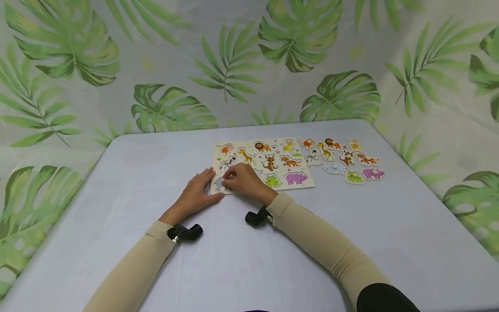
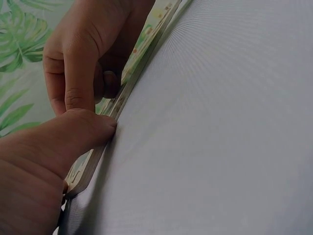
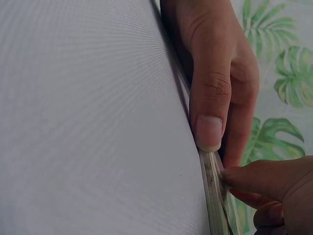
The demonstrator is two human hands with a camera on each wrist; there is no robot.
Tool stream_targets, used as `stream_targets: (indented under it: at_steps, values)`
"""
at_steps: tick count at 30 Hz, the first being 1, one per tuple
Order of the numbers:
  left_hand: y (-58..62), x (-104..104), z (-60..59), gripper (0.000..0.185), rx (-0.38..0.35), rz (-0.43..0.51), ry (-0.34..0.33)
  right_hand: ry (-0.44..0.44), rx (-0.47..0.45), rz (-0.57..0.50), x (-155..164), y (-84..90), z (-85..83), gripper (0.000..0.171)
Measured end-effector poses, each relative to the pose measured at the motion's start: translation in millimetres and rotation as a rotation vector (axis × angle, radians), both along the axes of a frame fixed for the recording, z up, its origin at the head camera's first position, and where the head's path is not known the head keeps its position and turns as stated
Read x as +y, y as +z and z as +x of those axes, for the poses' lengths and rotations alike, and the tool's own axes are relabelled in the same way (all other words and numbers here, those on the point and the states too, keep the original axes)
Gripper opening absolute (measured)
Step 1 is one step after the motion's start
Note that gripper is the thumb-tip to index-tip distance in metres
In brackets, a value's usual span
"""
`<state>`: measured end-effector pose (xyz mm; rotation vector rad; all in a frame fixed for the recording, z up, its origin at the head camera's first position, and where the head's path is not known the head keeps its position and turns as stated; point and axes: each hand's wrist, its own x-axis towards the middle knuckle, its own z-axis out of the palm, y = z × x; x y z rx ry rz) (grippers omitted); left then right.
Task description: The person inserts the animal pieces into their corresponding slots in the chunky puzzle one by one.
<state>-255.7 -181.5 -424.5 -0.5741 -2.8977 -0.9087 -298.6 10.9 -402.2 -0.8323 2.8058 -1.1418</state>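
Note:
A wooden animal puzzle board [image 1: 300,184] lies on the grey table [image 1: 351,225], with most of its animal pieces seated. My left hand [image 1: 196,193] rests flat at the board's near left corner, and its thumb [image 2: 98,129] presses the board's edge [image 2: 142,58]. My right hand [image 1: 243,177] sits over the same corner, its fingers curled on a grey puzzle piece [image 1: 219,184]. In the right wrist view the right thumb [image 3: 210,107] lies against the board's edge [image 3: 212,181], close to the left hand's fingertip [image 3: 254,178].
Several loose animal pieces [image 1: 343,160] lie on the table just right of the board. A leaf-print curtain [image 1: 234,60] closes off the back and sides. Bare table surface spreads in front of the board.

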Motion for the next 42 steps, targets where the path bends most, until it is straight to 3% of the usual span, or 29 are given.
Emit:
stream_targets:
  at_steps: [27, 42]
  values:
    - [-2.8, 1.7, 2.8, 0.081, 0.006, 0.007, -0.005, 0.000, -0.010, 0.023, 1.3, -4.1, 0.4, 0.009]
    - [2.4, 1.6, 1.9, 0.081, 0.007, 0.001, -0.007, -0.003, 0.002, 0.029, 0.6, -1.7, -1.9, 0.008]
